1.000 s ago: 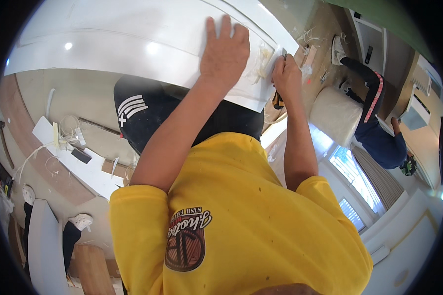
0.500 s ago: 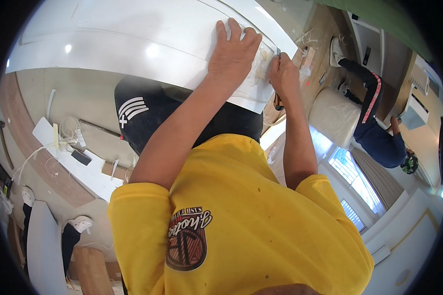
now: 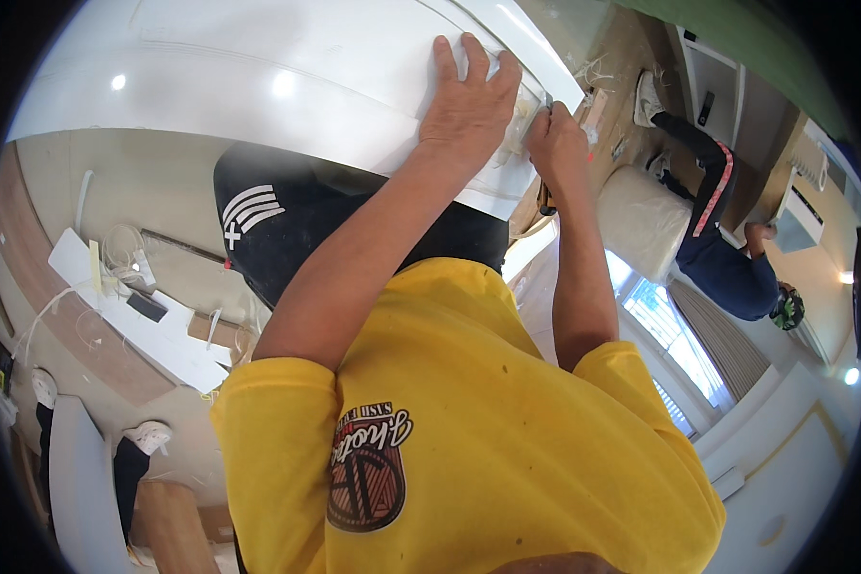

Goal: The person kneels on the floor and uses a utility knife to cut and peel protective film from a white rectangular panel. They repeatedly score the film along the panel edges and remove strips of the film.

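Across the top of the view lies a large glossy white panel [image 3: 210,57] with a long raised line along it. My left hand [image 3: 467,107] presses on it, fingers spread and holding nothing. Just right of that, at the panel's end, my right hand [image 3: 557,142] is closed around what looks like a utility knife [image 3: 546,203]. Its dark handle end shows below the fist, and a grey tip shows by the fingertips. Clear wrinkled film or tape [image 3: 517,129] lies on the panel between the two hands. The knife's edge itself is hidden.
White offcuts [image 3: 129,311] and tangled cord [image 3: 124,251] litter the floor at left. A person holding a white box-like thing [image 3: 800,222] is at right, near a wrapped bundle [image 3: 644,212]. Another person's white shoes [image 3: 147,437] show at lower left beside a pale panel [image 3: 86,478].
Both hands have shifted slightly right in the view, as has the panel's right end. My left hand stays spread on the panel, and my right hand keeps its grip.
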### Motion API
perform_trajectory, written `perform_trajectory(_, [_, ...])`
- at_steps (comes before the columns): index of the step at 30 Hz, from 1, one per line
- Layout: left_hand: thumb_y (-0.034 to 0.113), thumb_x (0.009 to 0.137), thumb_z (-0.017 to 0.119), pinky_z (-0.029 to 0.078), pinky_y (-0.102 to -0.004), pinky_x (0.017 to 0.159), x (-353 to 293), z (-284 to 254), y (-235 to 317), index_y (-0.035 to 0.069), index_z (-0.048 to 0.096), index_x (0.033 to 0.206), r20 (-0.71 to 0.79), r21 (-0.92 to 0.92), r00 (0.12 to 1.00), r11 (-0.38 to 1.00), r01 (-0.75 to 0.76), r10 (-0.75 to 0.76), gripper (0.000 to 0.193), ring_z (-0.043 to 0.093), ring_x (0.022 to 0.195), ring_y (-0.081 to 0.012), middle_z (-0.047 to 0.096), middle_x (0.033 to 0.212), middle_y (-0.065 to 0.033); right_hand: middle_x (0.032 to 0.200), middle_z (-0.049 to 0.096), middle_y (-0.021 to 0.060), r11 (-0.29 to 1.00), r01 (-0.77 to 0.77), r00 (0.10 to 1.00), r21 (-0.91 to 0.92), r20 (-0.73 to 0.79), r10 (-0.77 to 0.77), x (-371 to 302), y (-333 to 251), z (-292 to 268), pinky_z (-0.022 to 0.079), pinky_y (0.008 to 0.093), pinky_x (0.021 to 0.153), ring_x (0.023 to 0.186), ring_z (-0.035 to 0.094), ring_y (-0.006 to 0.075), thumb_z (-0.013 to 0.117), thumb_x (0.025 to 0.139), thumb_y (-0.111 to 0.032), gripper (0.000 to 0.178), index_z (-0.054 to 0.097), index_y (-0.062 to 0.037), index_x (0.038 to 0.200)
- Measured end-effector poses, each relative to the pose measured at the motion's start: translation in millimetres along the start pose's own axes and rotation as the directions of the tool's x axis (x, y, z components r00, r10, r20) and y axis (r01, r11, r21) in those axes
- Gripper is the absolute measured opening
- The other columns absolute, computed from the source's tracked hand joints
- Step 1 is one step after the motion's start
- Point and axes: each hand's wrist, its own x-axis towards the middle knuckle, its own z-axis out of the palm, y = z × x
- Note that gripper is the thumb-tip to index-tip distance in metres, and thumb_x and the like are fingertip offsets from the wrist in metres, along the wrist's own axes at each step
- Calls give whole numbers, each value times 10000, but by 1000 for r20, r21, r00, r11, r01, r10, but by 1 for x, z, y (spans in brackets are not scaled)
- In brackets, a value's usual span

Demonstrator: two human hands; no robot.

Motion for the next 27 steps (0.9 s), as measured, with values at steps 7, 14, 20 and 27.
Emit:
perform_trajectory(7, [111,937,592,231,-744,1153,0,1,1,107,559,1479,-5,21,1000,1000,-4,4,543,355,1406,-479,468,1511,-93,842,683,338,998,-14,1000,-57,11,14,0,-7,-3,540,572,765,815,680,519,531,996,-167,238,613,44,921])
perform_trajectory(14, [154,953,592,229,-735,1154,2,1,0,121,547,1493,-6,42,1000,999,-3,3,543,341,1418,-474,448,1531,-84,837,694,337,992,-11,1000,-127,-6,11,-1,-11,3,560,563,774,812,698,505,522,970,-120,194,595,59,985])
perform_trajectory(20, [183,960,592,224,-731,1160,6,-1,-3,133,536,1506,38,90,999,996,3,-6,552,350,1417,-474,435,1554,-64,857,705,329,984,-42,995,-174,81,56,10,-25,-6,562,562,794,856,708,502,511,956,-94,187,581,65,1024])
perform_trajectory(27, [226,965,598,227,-742,1155,6,-3,0,116,573,1471,33,32,999,999,-12,11,518,349,1422,-482,464,1529,-76,884,703,338,975,-84,987,-208,118,110,16,-21,-4,553,575,819,885,701,515,524,955,-112,195,581,64,1018])
